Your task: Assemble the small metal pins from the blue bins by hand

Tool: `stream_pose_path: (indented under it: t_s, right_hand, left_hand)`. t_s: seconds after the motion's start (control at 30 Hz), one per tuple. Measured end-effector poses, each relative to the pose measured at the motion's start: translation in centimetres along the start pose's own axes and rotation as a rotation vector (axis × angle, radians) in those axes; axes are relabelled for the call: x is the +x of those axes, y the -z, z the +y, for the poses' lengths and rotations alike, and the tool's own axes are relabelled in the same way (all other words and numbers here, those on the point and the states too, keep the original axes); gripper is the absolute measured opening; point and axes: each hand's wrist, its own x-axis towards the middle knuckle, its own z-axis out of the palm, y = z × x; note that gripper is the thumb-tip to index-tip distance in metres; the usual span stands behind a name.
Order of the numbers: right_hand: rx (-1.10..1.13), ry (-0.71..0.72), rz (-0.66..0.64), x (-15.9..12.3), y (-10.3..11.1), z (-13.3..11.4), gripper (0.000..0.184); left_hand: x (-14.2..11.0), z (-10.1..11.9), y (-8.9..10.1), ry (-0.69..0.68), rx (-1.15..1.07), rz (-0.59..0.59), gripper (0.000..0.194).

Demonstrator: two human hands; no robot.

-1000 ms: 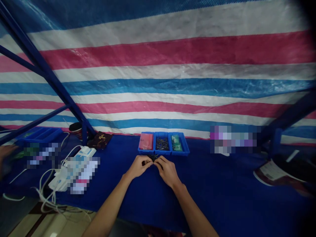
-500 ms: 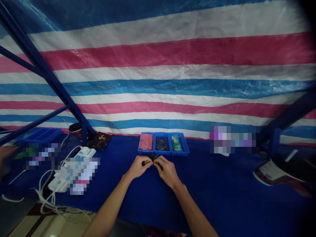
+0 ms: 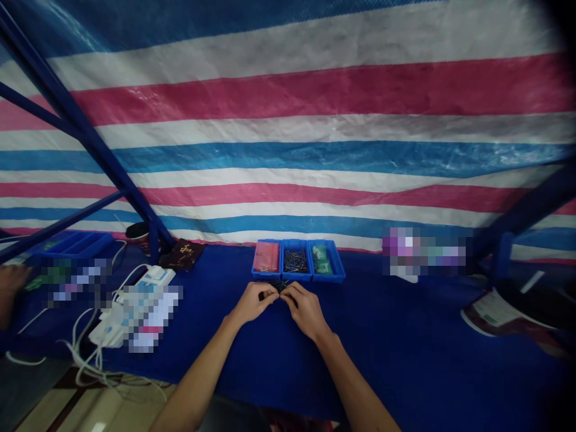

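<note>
Noting left hand (image 3: pixel 254 302) and right hand (image 3: pixel 305 306) close together; I cannot tell whether either grip is clenched on anything. Thin dark screws (image 3: pixel 281 286) lie just beyond, on the bench (image 3: pixel 387 342): probably light, stiff, slippery; pinch mid-shank.

my table (image 3: pixel 373 366): dark blue top, runs left to right in front of me. far middle, three blue bins (image 3: pixel 297 278) side by side in a row, touching. small dark pieces (image 3: pixel 279 285) just on their near side, partly hidden, too small to make out. left: white power strip (image 3: pixel 108 327) lying slantwise, pale blurred-out item (image 3: pixel 150 330) right beside it, white cables (image 3: pixel 83 366) hanging over the near edge. far left, brown packet (image 3: pixel 182 255), dark cup (image 3: pixel 138 235), blue tray (image 3: pixel 76 245). far right, purple-and-white item (image 3: pixel 398 246), blurred out. right edge, dark tub (image 3: pixel 499 312) with pale label.
</note>
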Motion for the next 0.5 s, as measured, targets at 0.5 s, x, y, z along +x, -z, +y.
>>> stream_pose_path:
  t_s: [0.5]
  right_hand:
    - [-0.005,-0.017,-0.023,0.00,-0.08,0.00,0.023]
  left_hand:
    - [-0.05,0.21,0.10,0.000,0.005,-0.005,0.028]
